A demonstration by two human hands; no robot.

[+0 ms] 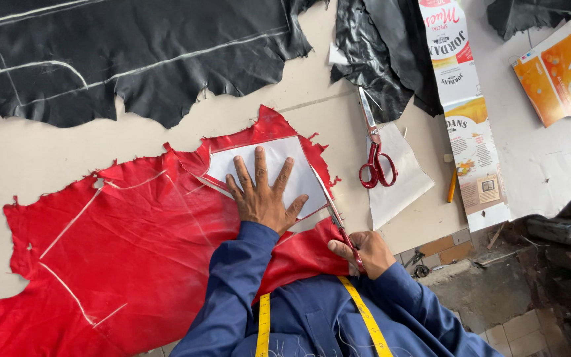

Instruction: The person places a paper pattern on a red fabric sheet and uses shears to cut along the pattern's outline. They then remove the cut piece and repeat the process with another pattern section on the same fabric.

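Cutting red leather (pixel 120 244) around a paper pattern (pixel 279 168).
Left hand (pixel 262 195) lies flat, fingers spread; right hand (pixel 365 251), at four o'clock, grips scissors (pixel 332 211); the hide looks limp.

Glossy red leather (pixel 120 251), matt white paper pattern (pixel 266 168).

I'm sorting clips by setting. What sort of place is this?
Probably a leather or tailoring workshop: red hide marked with chalk lines, spare scissors on the cutting table, a tape measure round the neck.
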